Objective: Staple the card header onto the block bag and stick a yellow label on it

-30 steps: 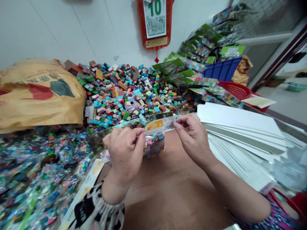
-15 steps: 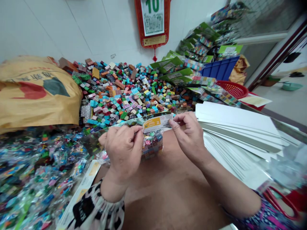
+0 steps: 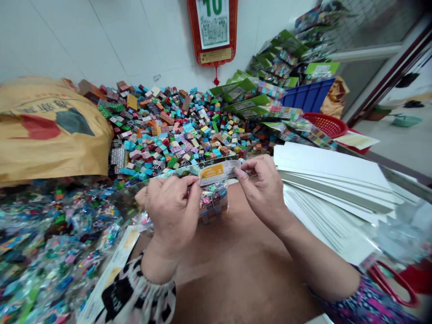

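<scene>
nearest, a smooth brown table (image 3: 243, 270). above it the left hand (image 3: 172, 213) and right hand (image 3: 265, 191) each pinch the top edge of a crinkly clear packet (image 3: 212, 198) of small cubes, held between them. right, flat white card sheets (image 3: 330, 180). far, a heap of glossy coloured cubes (image 3: 175, 126); far left, a coarse tan sack (image 3: 50, 130).

From my feed: huge heap of colourful little cubes (image 3: 175, 130) at 12 o'clock, yellow sack (image 3: 47, 130) at 10, stacked white card sheets (image 3: 334, 180) at 3, blue bin (image 3: 308, 95) and red basket (image 3: 326, 125) at 2, wall calendar (image 3: 212, 29) up top.
</scene>
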### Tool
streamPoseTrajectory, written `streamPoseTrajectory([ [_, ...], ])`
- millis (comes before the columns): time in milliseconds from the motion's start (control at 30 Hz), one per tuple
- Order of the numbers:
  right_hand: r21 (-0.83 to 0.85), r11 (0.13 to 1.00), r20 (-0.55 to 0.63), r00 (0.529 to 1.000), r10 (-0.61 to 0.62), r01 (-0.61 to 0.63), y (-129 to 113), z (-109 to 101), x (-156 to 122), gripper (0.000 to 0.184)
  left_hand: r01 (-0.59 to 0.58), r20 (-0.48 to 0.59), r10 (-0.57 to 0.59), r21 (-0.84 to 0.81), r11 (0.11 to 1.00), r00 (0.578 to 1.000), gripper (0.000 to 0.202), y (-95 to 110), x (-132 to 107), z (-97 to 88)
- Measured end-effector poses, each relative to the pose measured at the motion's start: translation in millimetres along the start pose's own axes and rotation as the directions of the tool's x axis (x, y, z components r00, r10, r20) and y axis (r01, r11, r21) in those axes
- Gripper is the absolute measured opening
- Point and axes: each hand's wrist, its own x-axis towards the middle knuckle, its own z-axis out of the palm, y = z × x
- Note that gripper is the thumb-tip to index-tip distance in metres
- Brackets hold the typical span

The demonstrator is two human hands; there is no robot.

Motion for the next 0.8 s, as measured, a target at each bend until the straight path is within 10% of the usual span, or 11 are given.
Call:
streamPoseTrajectory([
  [300,-0.313,0.944,-0.062,0.990,-0.129,0.103,3,4,-4,0.016,0.004,0.013,-0.004,0.043,0.999,1.000,0.017,0,0,0.4],
  [467,0.060,0.988,-0.021,0.989,0.143,-0.142,3,10,2,0.038,-0.005,0.029,0.003,0.079,0.997,1.000,0.018,0,-1,-0.1],
  [633,0.539,0.684,0.300,0.871,0.388,-0.491,4,19,13,0.033,0.029,0.054,-0.035,0.101,0.994,0.998,0.018,4,-4,-0.3],
  [800,0.661,0.522,0.396,0.842,0.366,-0.539,5,20,18,0.028,0.100,-0.007,-0.100,0.155,0.983,0.995,0.025,2,-2,-1.4],
])
